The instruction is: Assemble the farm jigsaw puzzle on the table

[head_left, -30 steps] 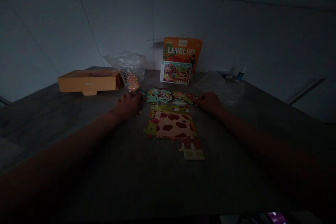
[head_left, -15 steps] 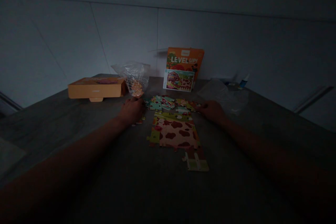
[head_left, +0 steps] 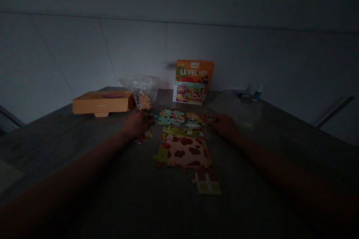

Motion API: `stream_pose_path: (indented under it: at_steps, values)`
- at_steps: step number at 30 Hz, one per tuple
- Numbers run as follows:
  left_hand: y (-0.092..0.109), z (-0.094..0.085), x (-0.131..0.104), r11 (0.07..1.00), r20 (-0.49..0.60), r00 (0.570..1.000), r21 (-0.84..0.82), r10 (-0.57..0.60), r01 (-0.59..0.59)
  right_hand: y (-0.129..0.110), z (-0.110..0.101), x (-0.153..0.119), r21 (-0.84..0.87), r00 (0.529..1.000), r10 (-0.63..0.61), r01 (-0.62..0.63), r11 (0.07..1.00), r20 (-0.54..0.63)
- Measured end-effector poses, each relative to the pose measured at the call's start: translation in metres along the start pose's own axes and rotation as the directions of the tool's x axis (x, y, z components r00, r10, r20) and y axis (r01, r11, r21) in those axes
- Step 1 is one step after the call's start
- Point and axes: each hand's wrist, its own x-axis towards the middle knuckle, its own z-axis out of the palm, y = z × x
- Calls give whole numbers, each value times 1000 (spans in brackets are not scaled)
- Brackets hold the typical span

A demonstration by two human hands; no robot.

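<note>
In dim light, joined puzzle pieces (head_left: pixel 186 149) showing a spotted cow lie on the dark table (head_left: pixel 126 186). A fence piece (head_left: pixel 207 181) sits at their lower right. Behind the cow is a pile of loose pieces (head_left: pixel 170 117). My left hand (head_left: pixel 136 123) is left of the pile, fingers curled, beside a few pieces (head_left: pixel 145 135); what it holds is too dark to tell. To the right of the pile, my right hand (head_left: pixel 223 124) pinches the edge of a puzzle piece (head_left: pixel 206 120) next to other colourful pieces (head_left: pixel 195 117).
An orange box (head_left: pixel 101 104) lies at the left, beside a clear plastic bag (head_left: pixel 143 87). At the back an orange "LEVEL UP!" box (head_left: pixel 195 70) stands behind a picture card (head_left: pixel 188 92). Another clear bag (head_left: pixel 238 108) and a small blue bottle (head_left: pixel 257 94) are at the right.
The view has tilted up, so things appear lower. My left hand has shifted slightly left and toward me, uncovering more of the pieces beside it. My right hand has hardly moved.
</note>
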Motion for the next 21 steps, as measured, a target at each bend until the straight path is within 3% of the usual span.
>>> stream_pose_path:
  at_steps: [4, 7, 8, 10, 12, 15, 19, 21]
  values:
    - [9, -6, -3, 995, -136, 988, -52, 79, -87, -1, -3, -1, 12, 998, -26, 27, 1000, -58]
    - [25, -11, -9, 938, -178, 979, -311, 101, -154, -14, -10, -12, 116, 968, -91, 121, 986, -233]
    - [32, -12, -13, 895, -170, 980, -414, 103, -166, -21, -13, -18, 161, 945, -135, 189, 969, -298]
    - [48, -12, -24, 770, -126, 982, -610, 142, -189, -37, -16, -36, 253, 915, -250, 336, 907, -318]
    - [63, -12, -38, 660, -43, 970, -726, 241, -196, -53, -16, -56, 379, 908, -369, 419, 825, -200]
    - [79, -9, -54, 617, 48, 923, -757, 383, -217, -70, -12, -79, 527, 875, -483, 396, 752, 31]
    - [81, -6, -59, 630, 43, 923, -743, 383, -226, -76, -8, -85, 510, 846, -526, 418, 752, 83]
    - [78, -5, -57, 655, 50, 916, -715, 398, -246, -75, -7, -82, 543, 852, -505, 363, 757, 135]
